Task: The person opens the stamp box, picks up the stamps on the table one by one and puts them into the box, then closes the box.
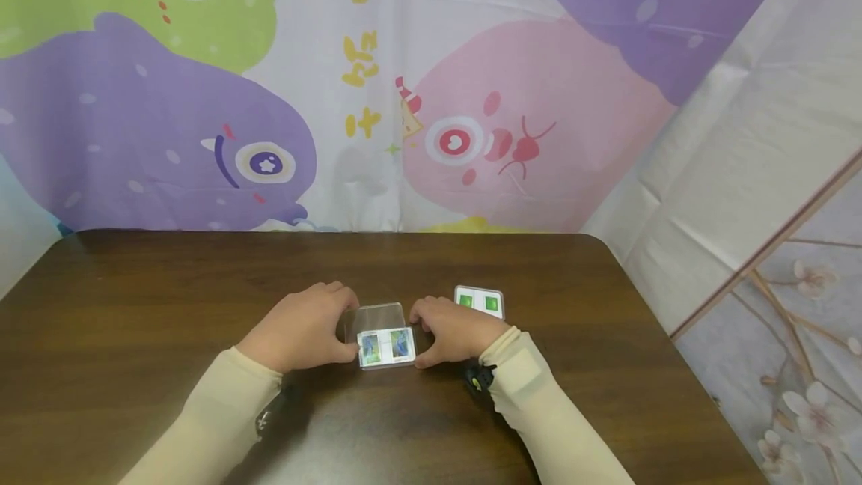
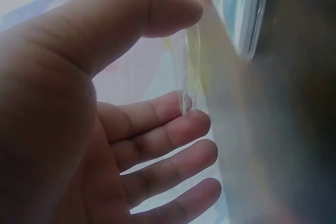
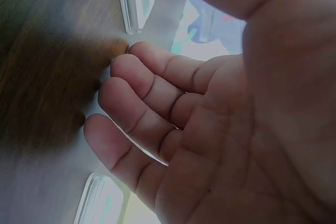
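Observation:
A clear flat case with a white card (image 1: 386,348) bearing two blue-green pictures lies on the table between the hands. A clear plastic cover (image 1: 377,316) slants up from its far side. My left hand (image 1: 306,328) holds the left edge of this cover; in the left wrist view the clear cover (image 2: 181,72) passes between thumb and fingertips. At the case's right edge is my right hand (image 1: 461,329), fingers loosely bent and thumb beside the near corner. The right wrist view shows its fingertips (image 3: 122,100) down at the wood, with nothing in the palm.
A second clear case (image 1: 494,302) with two green pictures lies just behind the right hand, which partly covers it. The brown wooden table (image 1: 168,283) ends at a wall hung with a cartoon-printed cloth (image 1: 357,185). A flowered panel (image 1: 795,365) stands at the right.

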Tool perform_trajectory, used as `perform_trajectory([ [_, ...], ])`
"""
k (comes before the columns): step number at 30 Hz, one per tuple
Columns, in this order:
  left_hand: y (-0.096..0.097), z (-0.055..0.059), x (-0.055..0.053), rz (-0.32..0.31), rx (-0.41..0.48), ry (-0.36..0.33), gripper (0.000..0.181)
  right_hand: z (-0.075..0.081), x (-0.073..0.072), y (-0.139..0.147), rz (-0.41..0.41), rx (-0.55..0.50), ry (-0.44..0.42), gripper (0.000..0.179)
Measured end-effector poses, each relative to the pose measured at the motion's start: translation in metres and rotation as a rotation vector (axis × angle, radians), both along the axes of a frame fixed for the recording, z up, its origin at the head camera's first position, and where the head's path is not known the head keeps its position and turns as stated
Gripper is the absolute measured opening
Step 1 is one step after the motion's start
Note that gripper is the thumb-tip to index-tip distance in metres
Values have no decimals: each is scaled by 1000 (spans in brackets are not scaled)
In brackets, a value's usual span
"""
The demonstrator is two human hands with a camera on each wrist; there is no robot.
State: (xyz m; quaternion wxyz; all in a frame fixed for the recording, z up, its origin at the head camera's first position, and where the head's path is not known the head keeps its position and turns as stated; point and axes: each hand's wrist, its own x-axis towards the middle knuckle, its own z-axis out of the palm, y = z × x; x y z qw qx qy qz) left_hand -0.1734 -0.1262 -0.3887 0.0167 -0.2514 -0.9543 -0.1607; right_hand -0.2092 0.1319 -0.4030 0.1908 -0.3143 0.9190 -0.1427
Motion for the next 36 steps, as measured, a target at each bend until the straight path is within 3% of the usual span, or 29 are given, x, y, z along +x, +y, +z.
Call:
perform_trajectory([
  [9,16,-11,4,-6,-12,-15,44,5,0,3,-29,-42,-67,80],
  [13,20,-14,5,-19,-15,-8,43,5,-1,2,-15,-42,-48,88],
  [28,23,-18,5,-18,-24,-49,44,3,1,-1,59,-2,45,56],
  [36,23,-18,5,-32,-29,-53,48,2,2,-4,57,22,70,53],
])
